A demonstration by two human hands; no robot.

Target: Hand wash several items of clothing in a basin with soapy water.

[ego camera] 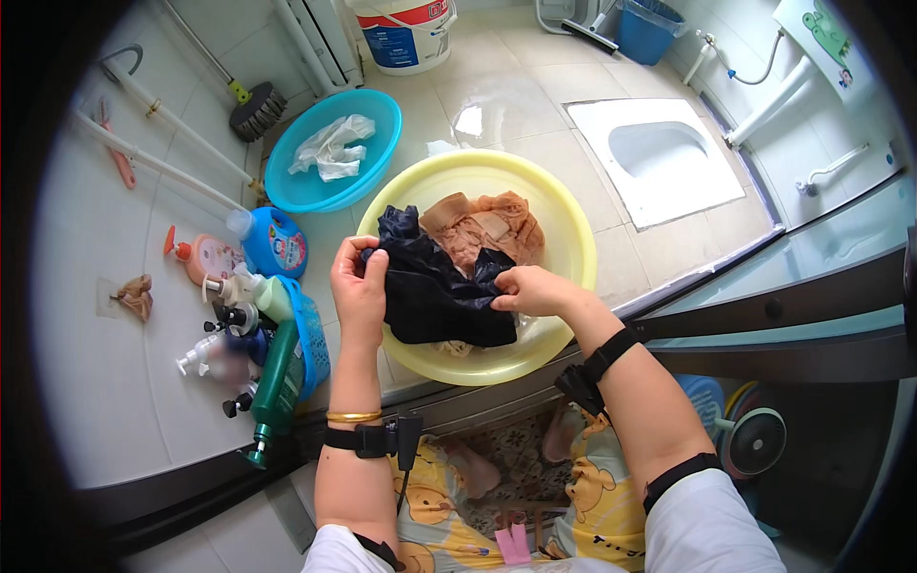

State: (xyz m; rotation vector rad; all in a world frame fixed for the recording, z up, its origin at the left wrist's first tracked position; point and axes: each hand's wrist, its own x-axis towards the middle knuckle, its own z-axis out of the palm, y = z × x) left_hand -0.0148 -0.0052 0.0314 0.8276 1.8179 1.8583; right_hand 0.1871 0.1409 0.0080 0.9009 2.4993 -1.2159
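Observation:
A black cloth garment (448,304) is stretched between my hands over a yellow plastic basin (494,163). My left hand (363,276) pinches its left edge between thumb and fingers. At its right side, my right hand (531,290) grips a shiny dark part of the fabric with the fingertips. Behind the black garment, crumpled tan-brown fabric (494,225) lies in the basin. A bit of cream cloth (453,349) shows under the garment's lower edge. Beyond the basin, to the left, a blue plastic basin (390,118) holds a white cloth (333,147).
Left of the basins stand a blue detergent bottle (276,243) and a blue basket (313,344) of pump bottles. A white bucket (405,36) is at the back, a squat toilet (659,154) at the right. A raised door sill (458,408) crosses before me.

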